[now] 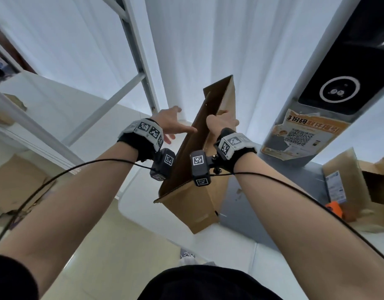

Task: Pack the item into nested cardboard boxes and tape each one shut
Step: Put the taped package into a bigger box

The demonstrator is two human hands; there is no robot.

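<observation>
1. At far left, flattened cardboard [15, 182] lies on the floor beside a white metal shelf frame [130, 48]. Count: one pile; how many sheets it holds cannot be told.
2. The left hand [171, 124] is spread, its fingers straight, the forefinger reaching toward the dark inner face of the box and holding nothing. One hand, one tracker band [143, 133] on its wrist.
3. The cardboard box [193, 195], one in the hands, is held up in the air between the arms, tilted, with its mouth open and flaps untaped. The item to be packed cannot be seen.
4. The right hand [221, 124] has its grip pinching the box's upper wall, fingers curled over the edge. It wears a second tracker band [232, 146].
5. Risk, as a judgement: the whole box hangs from one edge pinch, so it could swing or slip if the left hand pushes on the wall before bracing it; the trailing cables [295, 187] could also snag a flap.
6. At right stands a grey kiosk [338, 83], and beyond it one more open box [360, 182] near an orange tape dispenser [334, 207].
</observation>
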